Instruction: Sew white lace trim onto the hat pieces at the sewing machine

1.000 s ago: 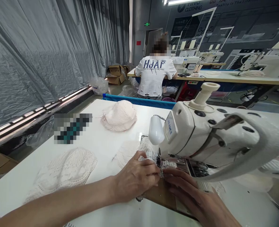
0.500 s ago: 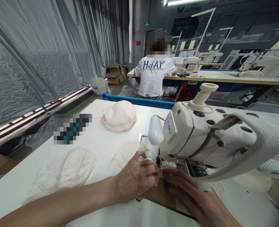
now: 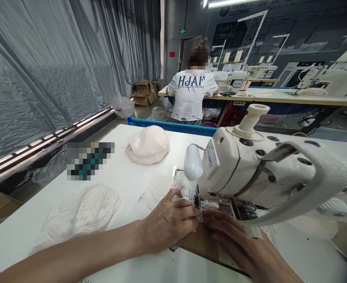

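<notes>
Far left, grey plastic curtain [image 3: 44, 70] along the wall. On the near left of the white desk [image 3: 123, 173] there's a heap of white lace caps [image 3: 82, 214], with a blurred-out dark item [image 3: 89, 159] beyond it. Mid desk, further away, a pale pink cap [image 3: 148, 144] sits dome up, well apart from my hands.

My left hand [image 3: 167, 224] comes in from the near left. Its fingers [image 3: 189, 214] are curled together and pressed down on the lace piece [image 3: 181, 188], thumb lying on the lace a bit further away. The lace piece lies flat on the desk, its right edge tucked under the machine's needle area. A brown board [image 3: 195, 243] lies under both hands.

My right hand [image 3: 238, 243] is just right of the left, fingertips nearly touching it. Its fingers [image 3: 217, 220] are stretched flat and close together, tips on the lace by the foot; pressing, not gripping as far as I can tell.

The sewing machine [image 3: 264, 169] fills the right side, with a white lamp bulb [image 3: 192, 163] on its left end and a spool pin on top.

At the back, a person in a white printed T-shirt [image 3: 191, 94] faces away at another bench.

Change over the last second: basically none. Hands sit in the same spot, same hold, and the lace hasn't visibly shifted; only my view drifts slightly. I read this as a steady hold at the needle.
</notes>
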`<state>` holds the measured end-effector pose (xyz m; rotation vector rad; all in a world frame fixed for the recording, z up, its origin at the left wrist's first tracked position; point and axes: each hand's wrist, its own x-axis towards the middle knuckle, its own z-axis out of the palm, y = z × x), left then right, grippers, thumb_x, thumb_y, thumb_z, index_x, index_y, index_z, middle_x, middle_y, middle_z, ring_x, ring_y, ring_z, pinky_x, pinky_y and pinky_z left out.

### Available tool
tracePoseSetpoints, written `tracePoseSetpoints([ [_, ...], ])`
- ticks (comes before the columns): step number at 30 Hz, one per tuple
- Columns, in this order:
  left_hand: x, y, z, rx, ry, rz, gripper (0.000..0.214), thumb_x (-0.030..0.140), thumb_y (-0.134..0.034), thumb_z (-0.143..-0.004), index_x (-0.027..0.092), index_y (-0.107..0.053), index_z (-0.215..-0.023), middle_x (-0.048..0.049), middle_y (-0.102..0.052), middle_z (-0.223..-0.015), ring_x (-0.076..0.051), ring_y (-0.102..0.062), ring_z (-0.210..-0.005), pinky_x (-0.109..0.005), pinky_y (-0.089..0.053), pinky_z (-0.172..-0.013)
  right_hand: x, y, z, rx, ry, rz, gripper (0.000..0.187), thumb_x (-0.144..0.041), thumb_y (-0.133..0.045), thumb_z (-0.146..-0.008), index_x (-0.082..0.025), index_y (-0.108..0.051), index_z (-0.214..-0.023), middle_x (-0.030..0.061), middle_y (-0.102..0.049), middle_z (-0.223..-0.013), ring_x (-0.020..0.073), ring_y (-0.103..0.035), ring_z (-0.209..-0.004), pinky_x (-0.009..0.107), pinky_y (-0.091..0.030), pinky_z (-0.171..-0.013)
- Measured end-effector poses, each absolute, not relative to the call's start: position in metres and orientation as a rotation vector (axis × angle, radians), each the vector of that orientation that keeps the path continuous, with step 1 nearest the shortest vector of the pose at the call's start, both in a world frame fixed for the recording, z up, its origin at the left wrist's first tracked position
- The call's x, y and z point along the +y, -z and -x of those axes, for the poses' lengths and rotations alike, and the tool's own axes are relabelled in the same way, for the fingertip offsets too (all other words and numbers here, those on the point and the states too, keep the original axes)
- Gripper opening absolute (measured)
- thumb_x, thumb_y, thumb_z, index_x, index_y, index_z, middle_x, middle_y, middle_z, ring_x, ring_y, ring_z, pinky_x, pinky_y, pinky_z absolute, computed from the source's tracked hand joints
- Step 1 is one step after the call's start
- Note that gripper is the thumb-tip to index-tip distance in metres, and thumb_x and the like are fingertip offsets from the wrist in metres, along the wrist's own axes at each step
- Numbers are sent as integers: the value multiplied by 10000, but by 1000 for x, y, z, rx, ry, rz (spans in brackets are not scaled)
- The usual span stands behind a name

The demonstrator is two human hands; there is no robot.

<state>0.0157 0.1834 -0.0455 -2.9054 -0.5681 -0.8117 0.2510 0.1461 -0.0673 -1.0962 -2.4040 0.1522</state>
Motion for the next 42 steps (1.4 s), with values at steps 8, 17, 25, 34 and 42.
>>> tracePoseSetpoints([
  [8, 184, 47, -16, -560, 861, 2917, 206, 170, -445, -952, 153, -595, -812, 15, -683, -983, -96, -570, -915, -338, -327, -896, 143, 53, -244, -2441, -134, 1102, 209, -279, -449, -933, -251, -644, -1001, 71, -703, -1002, 200, -672, -895, 345, -540, -792],
  [17, 184, 48, -16, -606, 896, 2894, 184, 213, -508, -923, 153, -593, -771, -6, -661, -979, -95, -591, -882, -335, -331, -889, 144, 51, -242, -2455, -148, 1136, 226, -280, -440, -938, -257, -641, -1039, 59, -702, -1028, 200, -673, -919, 341, -542, -807],
  [25, 184, 51, -14, -602, 891, 2922, 136, 240, -531, -914, 151, -598, -836, -7, -650, -963, -100, -593, -900, -340, -330, -900, 142, 54, -242, -2455, -109, 1144, 235, -285, -440, -939, -245, -640, -1057, 63, -690, -1066, 201, -659, -955, 339, -536, -817],
  [34, 185, 50, -15, -602, 901, 2947, 145, 272, -531, -918, 139, -582, -890, -3, -663, -961, -101, -598, -903, -338, -316, -920, 136, 56, -239, -2457, 97, 1105, 307, -311, -425, -946, -269, -577, -1210, 61, -681, -1071, 198, -665, -856, 349, -517, -768],
  [42, 184, 52, -14, -624, 920, 2950, 176, 258, -497, -933, 147, -576, -821, 1, -654, -976, -87, -595, -862, -338, -300, -934, 130, 57, -227, -2523, 172, 1101, 312, -282, -417, -949, -271, -577, -1217, 71, -682, -984, 219, -636, -885, 380, -479, -773],
])
